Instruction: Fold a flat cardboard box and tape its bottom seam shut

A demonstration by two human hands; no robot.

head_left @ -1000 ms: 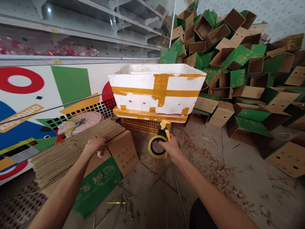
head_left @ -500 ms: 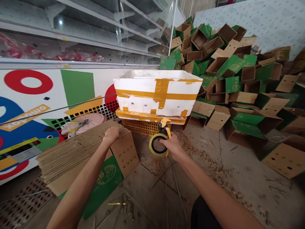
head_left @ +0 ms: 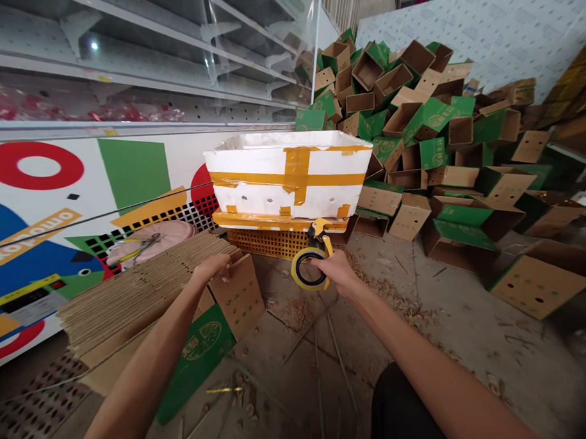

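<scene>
Yellow tape dispenser (head_left: 318, 231), flattened cardboard stack (head_left: 141, 282)

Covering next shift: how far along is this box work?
Done: a big heap of boxes stands built on the right. In hand: the right hand grips a tape dispenser, the left hand rests on the flat cardboard stack. Left: that stack, still unfolded.
</scene>
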